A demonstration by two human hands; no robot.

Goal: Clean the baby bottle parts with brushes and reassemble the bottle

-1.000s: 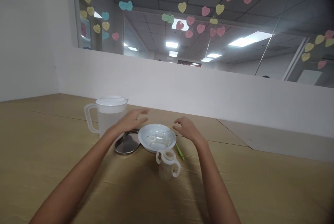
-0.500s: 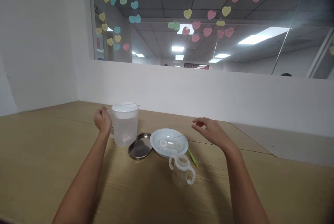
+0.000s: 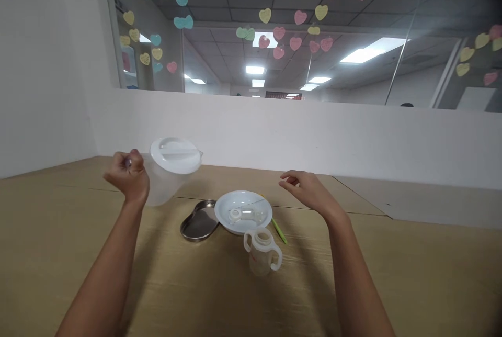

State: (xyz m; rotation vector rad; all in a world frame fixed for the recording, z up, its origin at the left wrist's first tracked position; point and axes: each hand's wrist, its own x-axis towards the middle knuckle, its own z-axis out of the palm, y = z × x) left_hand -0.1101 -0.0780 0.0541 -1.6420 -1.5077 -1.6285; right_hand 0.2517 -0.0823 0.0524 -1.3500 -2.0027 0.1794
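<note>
My left hand (image 3: 128, 176) is closed round the handle of a translucent white pitcher (image 3: 164, 186). The pitcher tilts to the right, its lidded top leaning toward the bowl, and it appears raised off the table. Over the table, right of the bowl, my right hand (image 3: 306, 189) hangs with its fingers loosely curved and apart, holding nothing. A white bowl (image 3: 223, 205) contains a clear glass or plastic bottle-like piece (image 3: 248, 215) with a white ring. In front of it stands a baby bottle (image 3: 260, 261) with two handles, upright and without a cap.
A kidney-shaped metal tray (image 3: 199, 224) lies left of the bowl. A green, pen-like stick (image 3: 280, 230) rests on the table at the bowl's right. Behind the tan tabletop (image 3: 188, 295) rises a white wall (image 3: 243, 127) below a window with heart-shaped notes.
The pitcher has gone from upright on the table to lifted and tilted rightward in my left hand. My right hand keeps about the same pose. The camera view has turned slightly right.
</note>
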